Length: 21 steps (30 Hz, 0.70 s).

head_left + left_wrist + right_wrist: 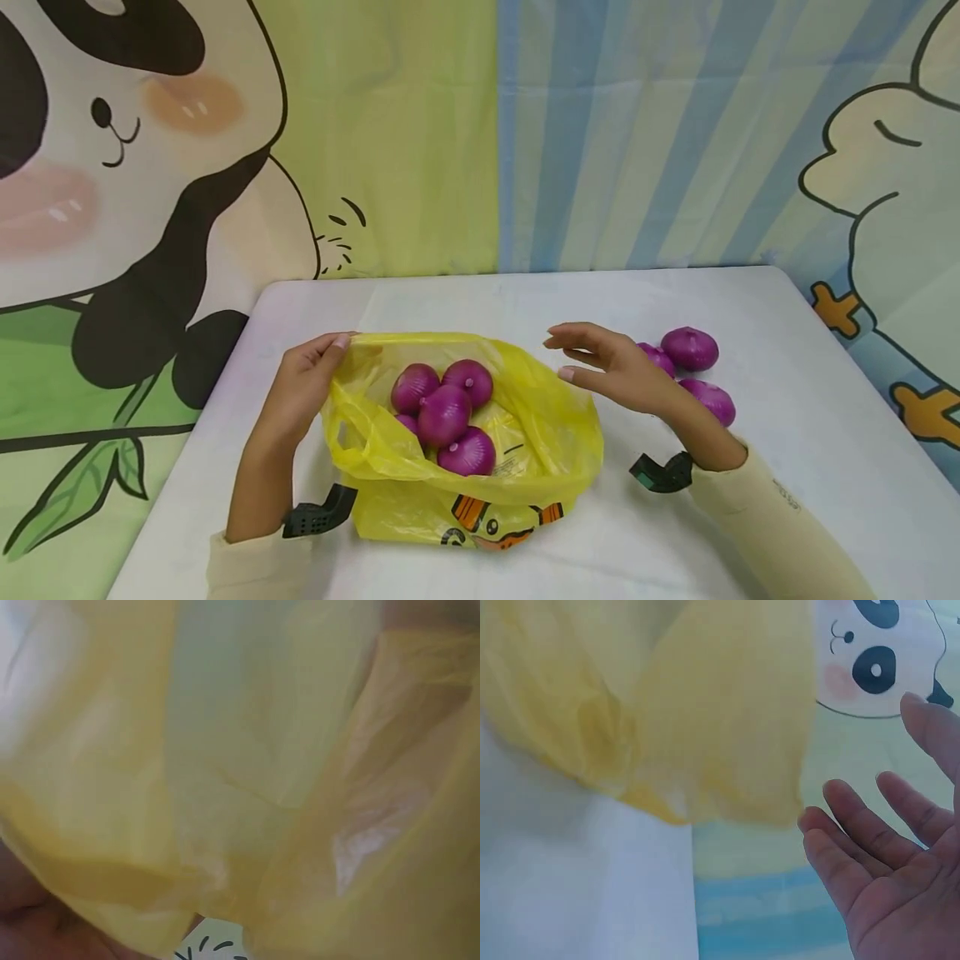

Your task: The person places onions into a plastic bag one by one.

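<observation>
A yellow plastic bag (540,425) stands on the table with its mouth wide, and several purple onions (445,415) lie inside it. At the bag's upper left corner, my left hand (303,379) pinches the rim between thumb and fingers. My right hand (618,367) hovers beside the bag's right edge, its fingers spread loosely and holding nothing. In the right wrist view the fingers of that hand (889,862) are near the yellow plastic (727,720). Yellow plastic (247,750) fills most of the left wrist view, hiding much of the left hand.
Outside the bag, 3 more onions (690,348) lie on the white table (450,304) behind and beside the right forearm. A printed curtain with a panda (150,125) and stripes hangs at the table's back edge. Each wrist wears a black camera mount (321,512).
</observation>
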{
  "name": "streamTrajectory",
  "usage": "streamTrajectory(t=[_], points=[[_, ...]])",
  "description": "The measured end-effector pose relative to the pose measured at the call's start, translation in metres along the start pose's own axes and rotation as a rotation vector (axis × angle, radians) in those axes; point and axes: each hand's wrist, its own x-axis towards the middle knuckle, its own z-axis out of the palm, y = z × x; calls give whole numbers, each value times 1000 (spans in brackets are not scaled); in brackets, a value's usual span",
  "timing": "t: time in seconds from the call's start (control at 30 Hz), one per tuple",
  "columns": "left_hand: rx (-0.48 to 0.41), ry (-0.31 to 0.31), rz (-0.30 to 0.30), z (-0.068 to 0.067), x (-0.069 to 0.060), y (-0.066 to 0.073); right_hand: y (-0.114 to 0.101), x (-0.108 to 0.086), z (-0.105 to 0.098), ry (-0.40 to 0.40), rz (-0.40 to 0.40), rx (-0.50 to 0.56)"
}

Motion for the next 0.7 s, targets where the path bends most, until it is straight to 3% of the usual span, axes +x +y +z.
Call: streamTrajectory(t=[0.23,0.4,0.53,0.7], points=[[-23,-7,6,3,3,0,5,-31,-24,116,37,-17],[-21,-16,5,5,3,-2,10,-55,-38,191,82,-123],[-19,-29,-5,6,2,-4,19,-72,-46,221,82,-204],[-20,-25,7,7,3,-4,29,-89,-56,283,61,-213]])
